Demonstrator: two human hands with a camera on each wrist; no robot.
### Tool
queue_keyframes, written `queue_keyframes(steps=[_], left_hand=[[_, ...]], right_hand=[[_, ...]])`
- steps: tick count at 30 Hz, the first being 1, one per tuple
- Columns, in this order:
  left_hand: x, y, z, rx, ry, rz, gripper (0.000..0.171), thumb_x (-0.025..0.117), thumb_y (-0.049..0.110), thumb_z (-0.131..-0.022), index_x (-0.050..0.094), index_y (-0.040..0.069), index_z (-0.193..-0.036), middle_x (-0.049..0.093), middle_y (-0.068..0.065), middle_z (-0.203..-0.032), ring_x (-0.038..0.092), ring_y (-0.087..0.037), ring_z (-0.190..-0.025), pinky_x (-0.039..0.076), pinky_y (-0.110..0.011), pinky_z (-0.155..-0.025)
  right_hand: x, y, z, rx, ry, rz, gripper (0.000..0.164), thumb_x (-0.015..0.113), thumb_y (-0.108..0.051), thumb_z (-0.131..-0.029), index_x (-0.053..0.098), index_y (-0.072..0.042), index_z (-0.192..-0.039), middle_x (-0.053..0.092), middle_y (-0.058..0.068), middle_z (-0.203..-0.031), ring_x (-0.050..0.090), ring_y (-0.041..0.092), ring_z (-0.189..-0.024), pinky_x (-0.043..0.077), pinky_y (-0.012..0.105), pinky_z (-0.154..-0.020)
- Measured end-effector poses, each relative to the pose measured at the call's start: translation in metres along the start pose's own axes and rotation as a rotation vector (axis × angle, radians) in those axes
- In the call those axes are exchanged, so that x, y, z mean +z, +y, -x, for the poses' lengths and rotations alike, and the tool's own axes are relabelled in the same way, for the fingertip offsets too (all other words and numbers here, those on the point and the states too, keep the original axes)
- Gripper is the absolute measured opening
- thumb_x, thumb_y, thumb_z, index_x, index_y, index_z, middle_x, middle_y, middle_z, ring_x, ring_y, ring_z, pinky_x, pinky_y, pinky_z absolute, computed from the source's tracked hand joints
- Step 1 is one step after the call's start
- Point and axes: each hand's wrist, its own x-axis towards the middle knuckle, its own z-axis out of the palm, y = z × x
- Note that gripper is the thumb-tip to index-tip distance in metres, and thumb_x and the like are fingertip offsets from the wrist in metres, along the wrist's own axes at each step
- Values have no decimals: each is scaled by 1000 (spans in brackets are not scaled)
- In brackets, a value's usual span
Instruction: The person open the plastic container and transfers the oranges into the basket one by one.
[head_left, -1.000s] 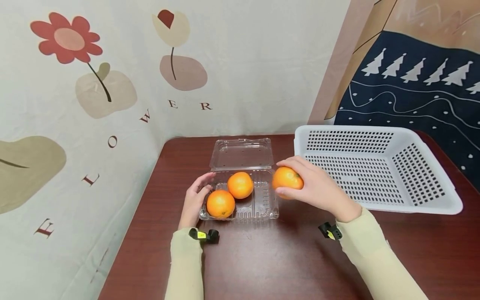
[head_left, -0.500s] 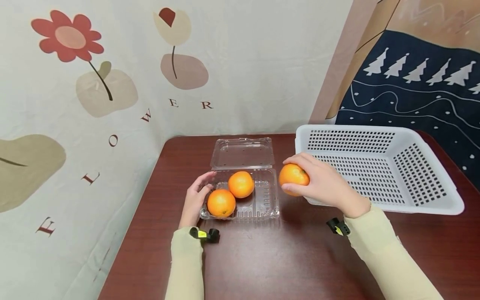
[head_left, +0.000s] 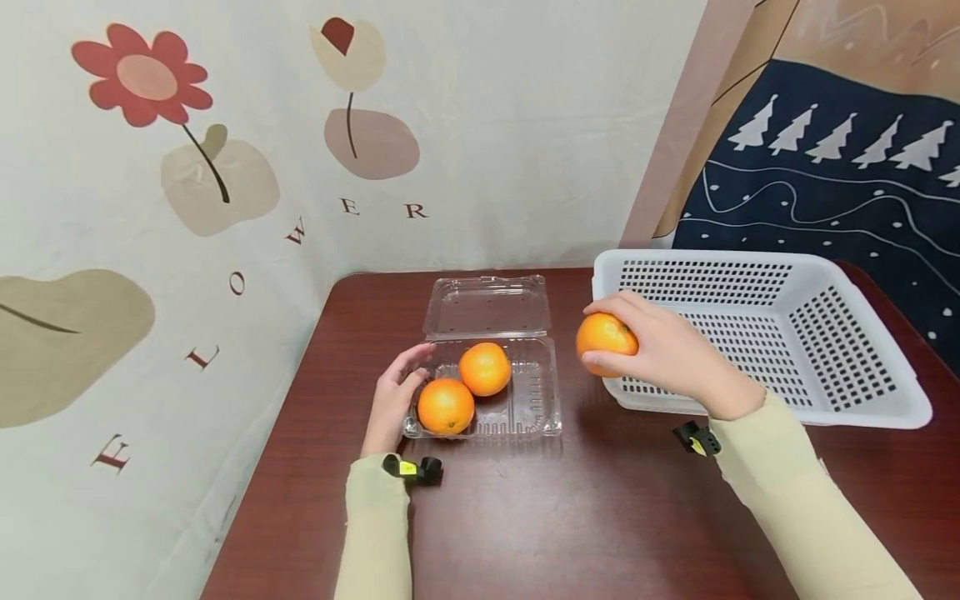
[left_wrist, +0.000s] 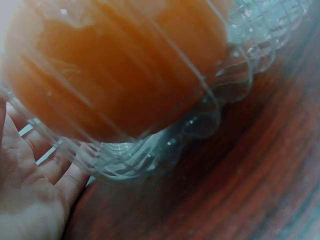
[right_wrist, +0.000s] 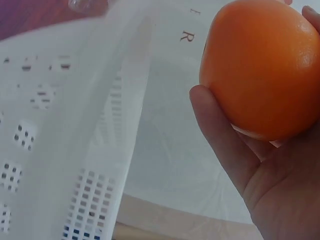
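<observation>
My right hand [head_left: 667, 350] grips an orange [head_left: 606, 343], thumb and fingers curled round its sides. Orange and hand overlap the near-left rim of a white basket [head_left: 892, 333] in the head view; the right wrist view has the basket wall [right_wrist: 100, 150] beside the held orange [right_wrist: 265, 65]. A clear plastic clamshell box [head_left: 536, 379] lies with its lid [head_left: 491, 304] folded back. Inside are two oranges, a front-left one [head_left: 446, 407] and one behind it [head_left: 484, 369]. My left hand [head_left: 392, 400] rests against the box's left side, fingers extended along the clear wall in the left wrist view.
Everything stands on a dark red-brown table [head_left: 510, 517]. Behind and to the left hangs a pale cloth [head_left: 480, 167] printed with flowers and letters. A dark blue cloth [head_left: 825, 192] with white trees is behind the basket, whose bottom and sides are perforated.
My right hand has carried the orange rightward and slightly back, from the clamshell's right edge to the basket's left rim. My left hand and the two oranges in the box stay put.
</observation>
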Motion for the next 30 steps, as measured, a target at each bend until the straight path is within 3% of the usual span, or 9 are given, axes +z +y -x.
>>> queue_keyframes(steps=[23,30], left_hand=[[0,-1,1,-17,6,-10,35,46,5,-91,49,10,-126,49,-6,-127,42,-24,-117,38,-32,-95],[0,-1,0,-11,4,2,35,46,5,-91,49,9,-126,49,-7,-127,42,-24,-117,39,-28,-93]], right_hand=[[-28,21,-1,9,-22,84,47,59,-52,-77,48,-28,-116,46,-11,-103,46,10,-85,43,32,-69],[-35,27,-2,39,-33,89,51,59,-53,-77,48,-26,-118,47,-10,-105,46,12,-86,42,33,-70]])
